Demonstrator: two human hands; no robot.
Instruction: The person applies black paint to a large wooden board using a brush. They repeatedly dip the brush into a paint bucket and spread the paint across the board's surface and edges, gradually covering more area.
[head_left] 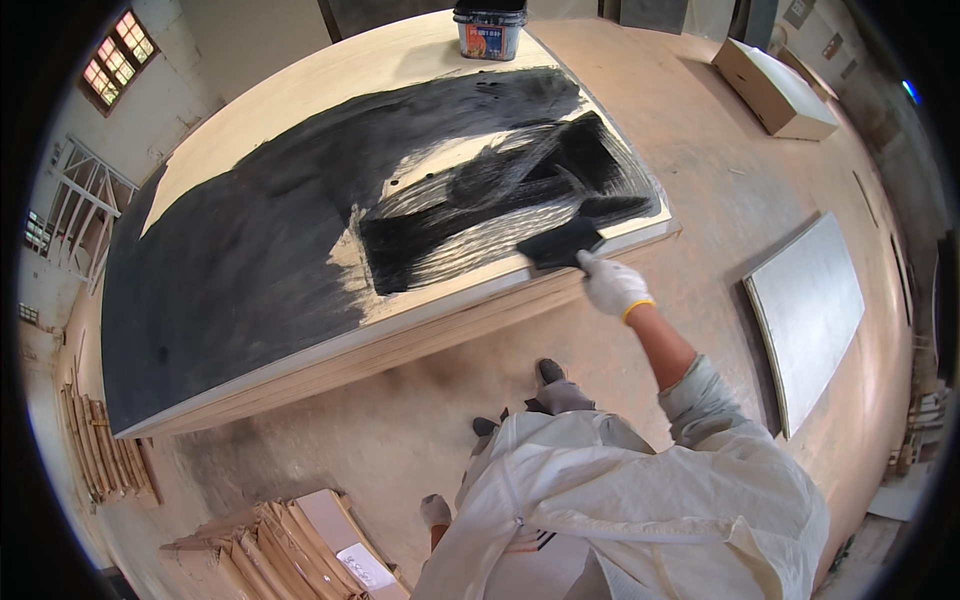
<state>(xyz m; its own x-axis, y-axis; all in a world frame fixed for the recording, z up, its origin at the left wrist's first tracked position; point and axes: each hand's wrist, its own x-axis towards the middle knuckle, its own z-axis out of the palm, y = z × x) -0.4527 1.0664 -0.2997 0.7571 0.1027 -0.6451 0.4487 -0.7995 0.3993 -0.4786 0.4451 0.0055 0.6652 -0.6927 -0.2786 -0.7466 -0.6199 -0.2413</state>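
Note:
A large plywood board (pixel 250 110) lies flat in front of me, its left half coated in black paint (pixel 220 270) and its right part streaked with fresh black strokes. My right hand (pixel 612 287), in a white glove, grips a wide black paintbrush (pixel 558 245) whose bristles rest on the board near its right front edge. My left hand (pixel 435 510), in a grey glove, hangs low beside my white coverall, away from the board; its fingers are too small to read. A paint can (pixel 490 30) stands on the board's far end.
A grey panel (pixel 810 310) lies on the floor to my right. A long wooden box (pixel 775 90) sits farther back right. Stacked wood strips (pixel 270 550) lie at my lower left, and more slats (pixel 100 450) lean at the far left.

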